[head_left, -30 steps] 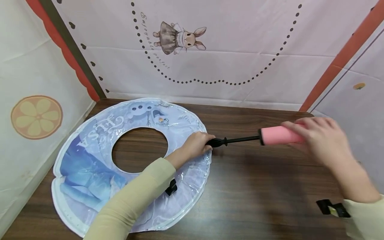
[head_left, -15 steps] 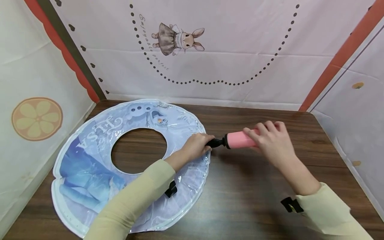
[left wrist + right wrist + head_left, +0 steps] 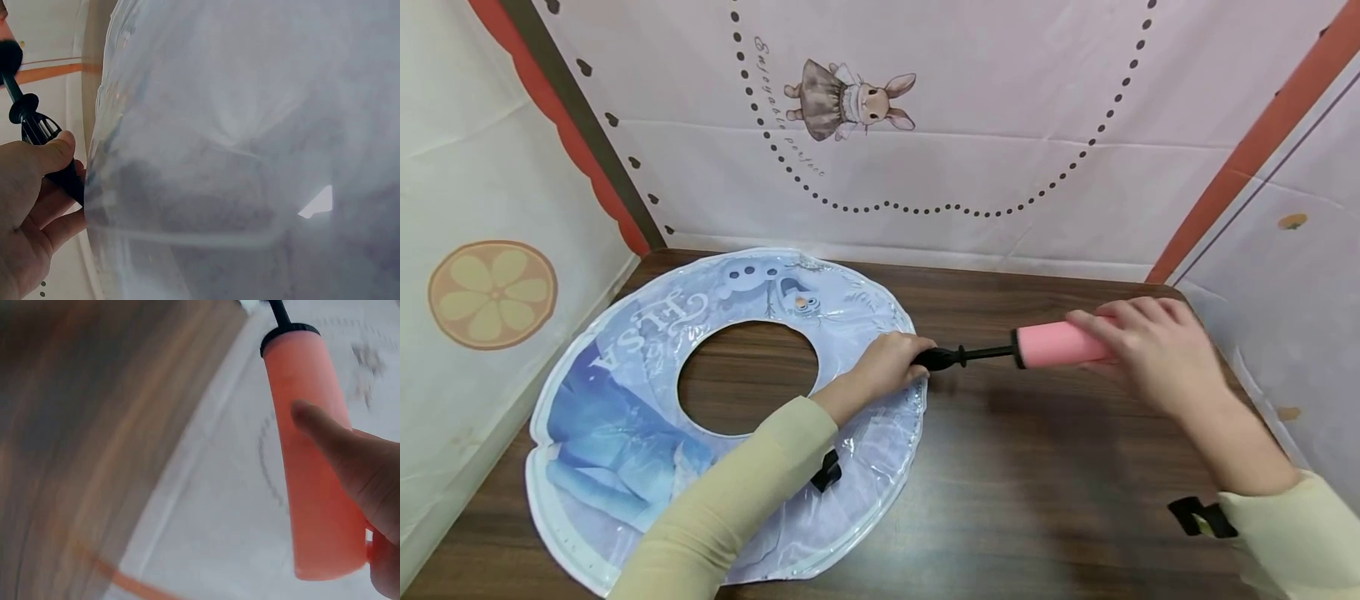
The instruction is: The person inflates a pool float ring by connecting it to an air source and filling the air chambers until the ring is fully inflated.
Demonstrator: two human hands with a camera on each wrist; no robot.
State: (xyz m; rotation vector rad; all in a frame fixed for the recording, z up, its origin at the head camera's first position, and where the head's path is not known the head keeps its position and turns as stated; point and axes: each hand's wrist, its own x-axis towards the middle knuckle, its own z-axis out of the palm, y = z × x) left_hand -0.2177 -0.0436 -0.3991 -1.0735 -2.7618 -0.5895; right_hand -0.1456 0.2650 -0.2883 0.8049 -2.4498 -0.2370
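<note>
A pink hand pump (image 3: pixel 1056 344) is held level over the right half of the table, its black rod (image 3: pixel 988 352) partly drawn out. My right hand (image 3: pixel 1157 354) grips the pink barrel; in the right wrist view the thumb lies along the barrel (image 3: pixel 312 487). My left hand (image 3: pixel 887 364) pinches the black nozzle end (image 3: pixel 936 358) at the right edge of a blue and lilac inflatable swim ring (image 3: pixel 865 454). In the left wrist view thumb and fingers close round the ribbed black nozzle (image 3: pixel 40 128), its tip meeting the ring's edge. The ring is partly filled and wrinkled, with ELSA lettering.
The dark wooden table (image 3: pixel 1000 500) carries the ring on its left half. A pale printed cloth (image 3: pixel 985 125) hangs behind, and cloth walls (image 3: pixel 467 400) flank both sides.
My right hand slid the pink barrel left until it met the black nozzle end, then drew it back right, exposing the rod again. My left hand and the ring stayed in place.
</note>
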